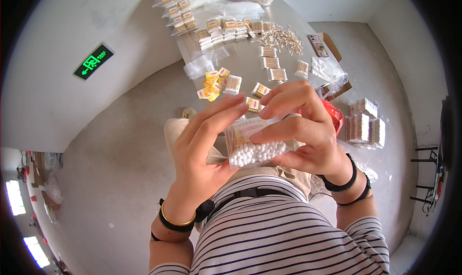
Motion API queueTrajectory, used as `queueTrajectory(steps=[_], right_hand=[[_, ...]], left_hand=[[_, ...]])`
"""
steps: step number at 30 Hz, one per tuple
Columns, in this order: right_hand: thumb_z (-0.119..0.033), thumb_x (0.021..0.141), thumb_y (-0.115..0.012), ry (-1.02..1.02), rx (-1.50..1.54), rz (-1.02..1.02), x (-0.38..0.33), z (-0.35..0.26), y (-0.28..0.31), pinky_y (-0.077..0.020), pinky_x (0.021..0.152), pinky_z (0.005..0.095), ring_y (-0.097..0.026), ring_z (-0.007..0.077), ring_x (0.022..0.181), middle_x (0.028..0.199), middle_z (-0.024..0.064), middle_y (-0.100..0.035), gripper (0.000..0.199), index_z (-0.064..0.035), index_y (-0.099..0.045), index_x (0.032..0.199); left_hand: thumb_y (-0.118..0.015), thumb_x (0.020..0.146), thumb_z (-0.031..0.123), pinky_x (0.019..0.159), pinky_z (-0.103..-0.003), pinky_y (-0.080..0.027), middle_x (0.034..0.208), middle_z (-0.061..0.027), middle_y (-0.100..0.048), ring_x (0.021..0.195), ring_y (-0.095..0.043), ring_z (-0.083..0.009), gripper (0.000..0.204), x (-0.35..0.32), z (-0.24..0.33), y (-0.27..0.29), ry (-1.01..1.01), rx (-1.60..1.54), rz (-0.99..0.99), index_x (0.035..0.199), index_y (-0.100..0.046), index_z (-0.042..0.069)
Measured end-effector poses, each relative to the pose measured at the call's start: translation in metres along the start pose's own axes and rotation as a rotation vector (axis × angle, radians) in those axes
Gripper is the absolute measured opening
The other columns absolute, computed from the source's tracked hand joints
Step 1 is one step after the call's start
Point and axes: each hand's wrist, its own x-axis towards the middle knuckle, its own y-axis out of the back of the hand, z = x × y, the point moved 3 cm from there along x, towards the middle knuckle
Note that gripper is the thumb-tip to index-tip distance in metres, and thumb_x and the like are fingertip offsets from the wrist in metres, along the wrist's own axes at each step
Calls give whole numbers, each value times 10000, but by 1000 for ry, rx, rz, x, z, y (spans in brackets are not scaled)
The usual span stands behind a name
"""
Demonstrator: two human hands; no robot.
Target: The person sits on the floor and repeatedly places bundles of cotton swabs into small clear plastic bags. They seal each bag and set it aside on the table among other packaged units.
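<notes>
Both hands hold one clear bag of cotton swabs [254,147] close in front of me, its white tips facing the camera and a pale label on top. My left hand [204,147] grips the bag's left side, fingers stretched over its upper edge. On the right side my right hand [301,128] pinches the top of the bag between thumb and fingers. Beyond the hands, a grey table [245,66] carries several small swab bundles [270,62], filled packs [226,27] and a loose heap of wooden-stick swabs [285,37].
Yellow label slips [211,85] and empty clear bags [204,63] lie on the table's left part. A phone [318,45] rests at the right edge. Stacked swab packs [364,123] sit on the floor to the right, beside a red bag [333,114].
</notes>
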Motion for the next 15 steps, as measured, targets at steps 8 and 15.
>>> queueTrajectory(steps=[8, 15], right_hand=[[-327, 800, -832, -108, 160, 66, -4, 3, -17, -489, 930, 420, -574, 279, 1108, 1135, 112, -573, 389, -75, -751, 1084], [-363, 806, -833, -36, 94, 57, -4, -2, -22, -488, 902, 405, -593, 262, 1074, 1131, 110, -578, 403, -67, -743, 1064]], left_hand=[[-830, 689, 54, 754, -326, -454, 928, 3, -733, 830, -667, -194, 289, -9, 3, 5, -224, 155, 176, 959, -736, 97], [-826, 689, 42, 733, -314, -448, 907, 4, -729, 783, -658, -181, 279, -17, 1, 13, -240, 119, 221, 950, -743, 95]])
